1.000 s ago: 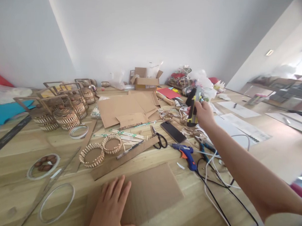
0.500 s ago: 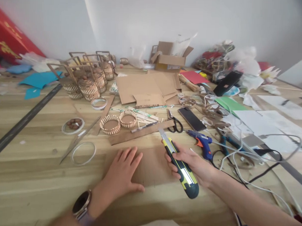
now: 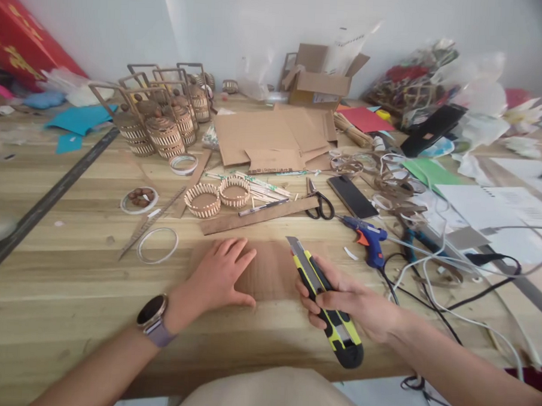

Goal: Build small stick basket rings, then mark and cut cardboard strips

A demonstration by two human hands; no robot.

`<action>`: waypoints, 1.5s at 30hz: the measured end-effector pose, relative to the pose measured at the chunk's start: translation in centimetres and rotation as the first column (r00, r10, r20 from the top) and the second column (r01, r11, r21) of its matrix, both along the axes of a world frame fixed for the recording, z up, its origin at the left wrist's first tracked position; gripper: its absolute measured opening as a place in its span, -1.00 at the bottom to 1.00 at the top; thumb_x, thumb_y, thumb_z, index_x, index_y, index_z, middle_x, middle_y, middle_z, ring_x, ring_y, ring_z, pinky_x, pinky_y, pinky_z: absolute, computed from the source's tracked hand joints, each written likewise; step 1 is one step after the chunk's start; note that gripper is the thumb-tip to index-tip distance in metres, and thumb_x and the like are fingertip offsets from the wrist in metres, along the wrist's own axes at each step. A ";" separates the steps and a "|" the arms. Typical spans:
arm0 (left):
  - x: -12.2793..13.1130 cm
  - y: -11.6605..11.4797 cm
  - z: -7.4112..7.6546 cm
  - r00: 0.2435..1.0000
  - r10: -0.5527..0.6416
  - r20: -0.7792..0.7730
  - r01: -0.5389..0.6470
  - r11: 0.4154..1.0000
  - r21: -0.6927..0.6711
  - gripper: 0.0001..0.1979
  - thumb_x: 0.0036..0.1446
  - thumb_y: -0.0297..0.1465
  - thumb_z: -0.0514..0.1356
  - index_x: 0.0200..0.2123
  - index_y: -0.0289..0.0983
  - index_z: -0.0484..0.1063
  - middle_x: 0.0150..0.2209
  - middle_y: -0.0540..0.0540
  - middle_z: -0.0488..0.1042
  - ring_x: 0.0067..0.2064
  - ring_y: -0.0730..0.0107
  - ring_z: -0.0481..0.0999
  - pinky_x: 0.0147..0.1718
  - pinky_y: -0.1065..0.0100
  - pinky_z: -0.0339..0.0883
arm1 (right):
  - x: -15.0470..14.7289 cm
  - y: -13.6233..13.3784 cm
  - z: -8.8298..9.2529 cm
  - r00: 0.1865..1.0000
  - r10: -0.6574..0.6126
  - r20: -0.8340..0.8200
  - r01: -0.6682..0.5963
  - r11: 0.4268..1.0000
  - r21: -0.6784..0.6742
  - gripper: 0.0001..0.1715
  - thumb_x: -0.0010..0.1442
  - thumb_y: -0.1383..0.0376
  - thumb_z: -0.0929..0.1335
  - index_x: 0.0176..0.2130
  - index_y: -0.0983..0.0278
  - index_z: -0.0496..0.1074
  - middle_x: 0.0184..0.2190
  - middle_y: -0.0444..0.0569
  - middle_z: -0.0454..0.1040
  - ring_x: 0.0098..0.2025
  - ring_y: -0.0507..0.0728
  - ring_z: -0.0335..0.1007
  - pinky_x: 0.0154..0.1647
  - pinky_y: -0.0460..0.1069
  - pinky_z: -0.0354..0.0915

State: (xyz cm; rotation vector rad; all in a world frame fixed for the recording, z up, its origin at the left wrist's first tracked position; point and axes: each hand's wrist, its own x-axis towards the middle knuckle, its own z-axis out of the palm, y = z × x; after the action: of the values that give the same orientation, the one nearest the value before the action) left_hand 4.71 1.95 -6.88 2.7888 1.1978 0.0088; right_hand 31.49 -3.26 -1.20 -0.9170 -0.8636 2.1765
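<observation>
My right hand (image 3: 338,299) is wrapped round a yellow and black utility knife (image 3: 325,301), its blade out and pointing away from me to the upper left. Under my left hand (image 3: 223,273) lies a thin brown sheet (image 3: 268,272), which looks like cardboard; the fingers are spread and rest on its left part. The knife's blade is over the sheet's right end, and I cannot tell whether it touches. Beyond the sheet lies a brown strip (image 3: 261,216) with a pen (image 3: 264,207) along its far edge. Two small slatted rings (image 3: 202,201) stand behind the strip.
Black scissors (image 3: 320,202), a phone (image 3: 353,196) and a blue glue gun (image 3: 366,237) with tangled cables lie to the right. On the left are a white ring (image 3: 157,246) and a metal ruler (image 3: 151,225). Cardboard sheets (image 3: 256,133) and small lantern-like baskets (image 3: 166,135) stand farther back.
The view has tilted and shifted slightly, showing the table's near edge. My right hand has turned the knife a little; my left hand stays spread on the brown sheet.
</observation>
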 end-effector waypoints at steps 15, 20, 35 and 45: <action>-1.9 1.5 -0.6 0.997 -0.052 0.059 0.052 0.999 0.014 -0.24 0.36 0.09 -0.09 0.37 -0.34 0.12 0.45 -0.36 -0.06 0.45 -0.09 -0.07 0.35 -0.14 -0.09 | -0.1 3.3 2.2 0.316 0.031 0.948 -0.807 0.535 0.251 -0.80 0.34 0.28 0.18 -0.14 0.24 0.34 -0.36 -0.02 0.51 -0.32 0.14 0.45 -0.33 0.00 0.25; 0.5 1.6 -0.9 0.994 -0.081 0.076 0.071 0.990 0.120 -0.44 0.48 -0.18 -0.18 0.37 -0.38 0.11 0.45 -0.30 -0.03 0.46 -0.07 -0.09 0.36 -0.14 -0.12 | -3.8 3.7 2.3 0.000 -0.137 0.991 -0.955 0.294 0.041 -0.77 0.34 0.32 0.21 -0.14 0.28 0.43 -0.36 0.04 0.57 -0.34 0.22 0.50 -0.43 0.00 0.14; 1.4 1.7 -2.3 0.993 -0.081 0.085 0.070 0.990 0.123 -0.45 0.48 -0.19 -0.19 0.39 -0.32 0.09 0.43 -0.20 0.07 0.43 0.01 0.00 0.34 -0.07 -0.10 | -5.8 4.9 -0.4 -0.093 -0.269 0.959 -0.984 0.174 -0.046 -0.63 0.34 0.28 0.28 0.13 0.18 0.39 -0.36 0.03 0.62 -0.32 0.24 0.57 -0.53 -0.03 0.05; 1.5 1.8 -2.4 0.991 -0.078 0.106 0.065 0.991 0.117 -0.46 0.47 -0.20 -0.16 0.39 -0.31 0.10 0.42 -0.21 0.10 0.43 0.00 0.02 0.32 -0.09 -0.07 | -6.1 5.0 -0.4 0.006 -0.244 0.970 -0.963 0.261 0.072 -0.64 0.15 0.38 0.36 -0.03 0.16 0.49 -0.67 -0.11 0.40 -0.64 0.15 0.35 -0.58 -0.01 -0.01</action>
State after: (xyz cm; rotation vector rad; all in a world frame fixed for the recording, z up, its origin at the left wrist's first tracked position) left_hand 6.21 3.79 -9.26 2.8832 1.1044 0.2286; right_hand 25.38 1.75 -1.59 -1.4422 -3.1057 0.5423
